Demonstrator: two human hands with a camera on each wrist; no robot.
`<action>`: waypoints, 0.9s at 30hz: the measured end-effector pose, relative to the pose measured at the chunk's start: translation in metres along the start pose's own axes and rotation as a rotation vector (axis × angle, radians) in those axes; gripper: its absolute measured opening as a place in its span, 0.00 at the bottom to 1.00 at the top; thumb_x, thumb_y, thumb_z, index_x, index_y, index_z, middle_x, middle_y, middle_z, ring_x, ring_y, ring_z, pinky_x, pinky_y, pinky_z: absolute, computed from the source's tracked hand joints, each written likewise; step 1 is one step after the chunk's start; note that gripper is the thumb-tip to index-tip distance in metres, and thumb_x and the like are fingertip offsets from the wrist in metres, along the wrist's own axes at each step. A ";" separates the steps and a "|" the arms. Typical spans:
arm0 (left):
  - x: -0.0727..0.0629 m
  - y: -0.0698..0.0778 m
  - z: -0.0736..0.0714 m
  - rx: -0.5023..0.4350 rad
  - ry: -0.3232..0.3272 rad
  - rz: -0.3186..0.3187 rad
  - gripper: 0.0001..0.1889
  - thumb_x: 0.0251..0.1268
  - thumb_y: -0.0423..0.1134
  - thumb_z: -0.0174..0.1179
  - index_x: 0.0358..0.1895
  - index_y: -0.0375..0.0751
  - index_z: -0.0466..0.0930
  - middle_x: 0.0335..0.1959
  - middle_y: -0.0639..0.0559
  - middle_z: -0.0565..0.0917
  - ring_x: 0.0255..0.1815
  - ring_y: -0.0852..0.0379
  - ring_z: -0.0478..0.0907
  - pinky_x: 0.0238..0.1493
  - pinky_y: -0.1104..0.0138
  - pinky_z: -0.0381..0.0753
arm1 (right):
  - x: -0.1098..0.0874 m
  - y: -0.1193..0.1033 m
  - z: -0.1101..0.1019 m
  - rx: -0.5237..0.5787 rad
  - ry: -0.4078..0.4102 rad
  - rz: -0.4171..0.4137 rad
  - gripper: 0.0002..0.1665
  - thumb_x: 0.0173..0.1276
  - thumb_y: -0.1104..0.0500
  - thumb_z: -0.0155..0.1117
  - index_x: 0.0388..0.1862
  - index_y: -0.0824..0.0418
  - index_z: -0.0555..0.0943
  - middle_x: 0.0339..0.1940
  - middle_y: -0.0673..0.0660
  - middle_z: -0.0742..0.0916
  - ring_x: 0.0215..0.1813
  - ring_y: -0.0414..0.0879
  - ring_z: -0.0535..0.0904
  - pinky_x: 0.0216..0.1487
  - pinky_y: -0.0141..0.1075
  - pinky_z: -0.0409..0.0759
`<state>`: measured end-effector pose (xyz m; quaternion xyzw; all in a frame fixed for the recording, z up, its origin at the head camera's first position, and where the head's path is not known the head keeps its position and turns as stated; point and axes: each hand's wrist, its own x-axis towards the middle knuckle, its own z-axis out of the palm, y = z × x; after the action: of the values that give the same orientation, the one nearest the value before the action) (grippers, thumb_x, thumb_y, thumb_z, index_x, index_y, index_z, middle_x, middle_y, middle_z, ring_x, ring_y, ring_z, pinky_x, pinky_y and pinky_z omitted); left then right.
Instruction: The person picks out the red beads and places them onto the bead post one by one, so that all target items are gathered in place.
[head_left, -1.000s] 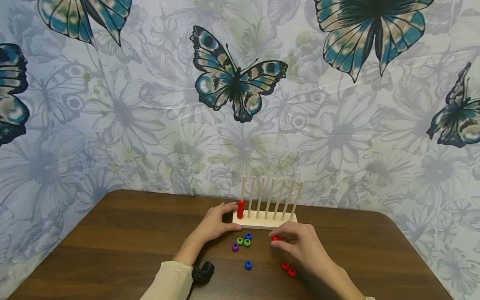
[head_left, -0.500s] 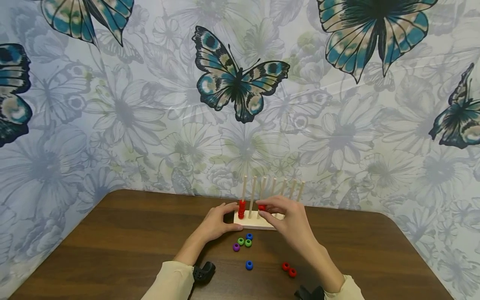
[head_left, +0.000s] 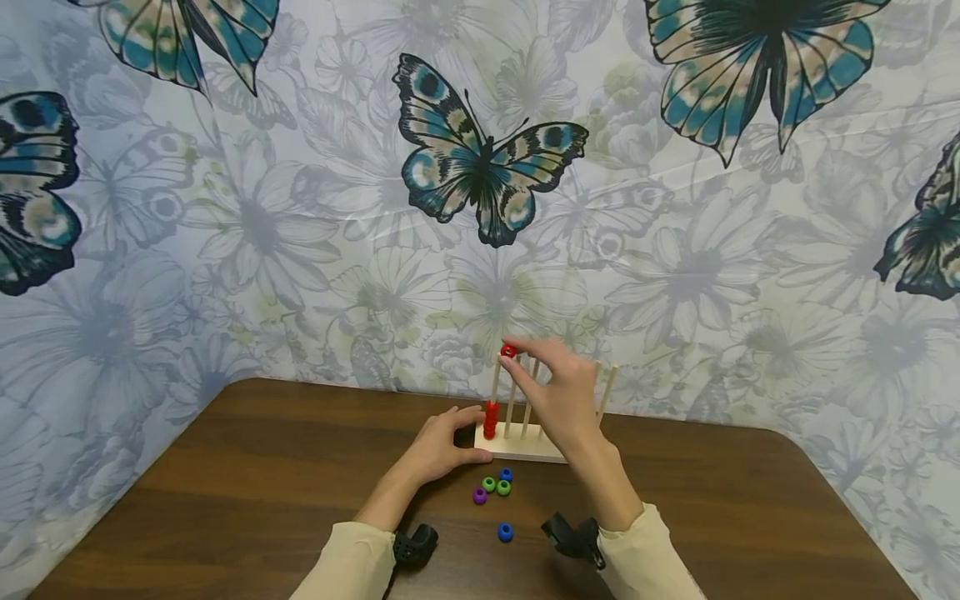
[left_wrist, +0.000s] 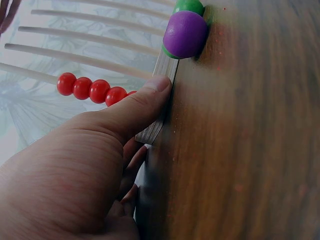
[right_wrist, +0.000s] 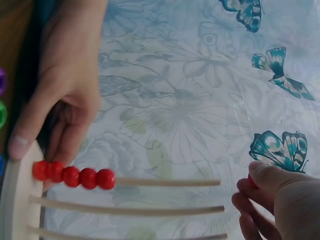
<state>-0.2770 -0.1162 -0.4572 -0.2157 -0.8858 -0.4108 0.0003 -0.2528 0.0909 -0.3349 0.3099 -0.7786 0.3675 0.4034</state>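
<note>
My left hand [head_left: 437, 447] grips the left end of a pale wooden peg stand [head_left: 521, 449], thumb along its front edge. Several red beads [right_wrist: 88, 178] are stacked on its leftmost peg. Between thumb and index finger, my right hand [head_left: 564, 396] pinches another red bead [head_left: 507, 351], held up by the top of that leftmost peg. In the right wrist view this bead [right_wrist: 251, 182] is mostly covered by the fingers and sits a little beyond the peg's tip. Other pegs carry no beads where they show; the right hand hides some.
In front of the stand lie two green beads [head_left: 503, 487], a purple bead [head_left: 479, 497] and a blue bead [head_left: 506, 474]. Another blue bead [head_left: 506, 532] lies nearer on the brown wooden table [head_left: 247, 500]. A butterfly-patterned cloth [head_left: 300, 250] hangs behind.
My right hand has carried the red bead from above the table up and left to the leftmost peg's top. Its forearm now covers where two loose red beads lay. The left hand keeps its grip.
</note>
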 end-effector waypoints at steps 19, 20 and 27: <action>0.003 0.000 0.001 -0.002 -0.004 0.002 0.31 0.61 0.49 0.78 0.68 0.46 0.83 0.76 0.43 0.76 0.81 0.27 0.60 0.78 0.30 0.54 | 0.002 0.005 0.015 -0.116 -0.094 0.094 0.10 0.70 0.58 0.76 0.48 0.58 0.93 0.43 0.54 0.94 0.53 0.52 0.87 0.60 0.52 0.84; 0.002 0.000 0.001 -0.003 -0.002 0.002 0.31 0.61 0.49 0.78 0.68 0.45 0.83 0.76 0.43 0.76 0.81 0.27 0.60 0.78 0.30 0.54 | 0.002 0.006 0.016 -0.121 -0.100 0.097 0.10 0.70 0.58 0.76 0.48 0.58 0.93 0.43 0.54 0.94 0.54 0.52 0.87 0.61 0.52 0.83; 0.002 0.000 0.000 -0.002 0.006 0.006 0.32 0.61 0.49 0.78 0.68 0.45 0.83 0.74 0.44 0.78 0.81 0.27 0.61 0.78 0.30 0.55 | 0.001 0.006 0.011 -0.094 -0.108 0.111 0.15 0.72 0.57 0.74 0.55 0.59 0.91 0.49 0.55 0.93 0.58 0.53 0.85 0.63 0.53 0.82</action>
<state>-0.2786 -0.1152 -0.4571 -0.2170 -0.8848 -0.4123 0.0039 -0.2627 0.0852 -0.3402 0.2664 -0.8316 0.3352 0.3537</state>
